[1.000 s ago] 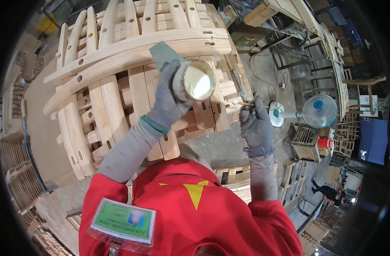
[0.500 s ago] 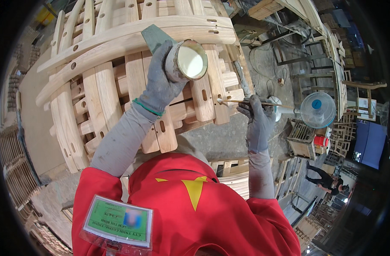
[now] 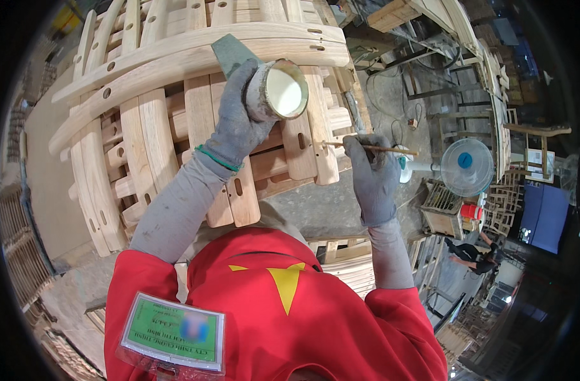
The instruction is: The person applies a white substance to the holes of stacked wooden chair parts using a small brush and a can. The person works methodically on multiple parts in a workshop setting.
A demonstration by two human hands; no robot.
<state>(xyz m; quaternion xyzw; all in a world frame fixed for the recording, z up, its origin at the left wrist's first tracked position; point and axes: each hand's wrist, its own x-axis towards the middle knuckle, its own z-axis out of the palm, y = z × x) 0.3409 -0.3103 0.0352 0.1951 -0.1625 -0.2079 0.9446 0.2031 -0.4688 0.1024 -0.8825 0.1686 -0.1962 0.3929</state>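
Head view: the pile of pale wooden parts (image 3: 151,130) is spread ahead and to the left; a floor fan (image 3: 466,162) is seen well apart at right. At the pile's right side a slat (image 3: 322,114) is laid, long axis running away from the body. A can (image 3: 258,96) is gripped by the gloved left hand (image 3: 235,124), fingers wrapped round its side, mouth tilted toward the camera, white contents (image 3: 285,92) showing; a green flat piece (image 3: 233,53) juts out past those fingers, how it is held cannot be told. A thin stick (image 3: 399,150) is pinched between thumb and fingers of the gloved right hand (image 3: 374,178), the hand nearer the slat. Stick's long axis is set crosswise, roughly square to the slat; tip is pointed left, at the slat's face, contact cannot be told. Can is held beyond the tip, to the left.
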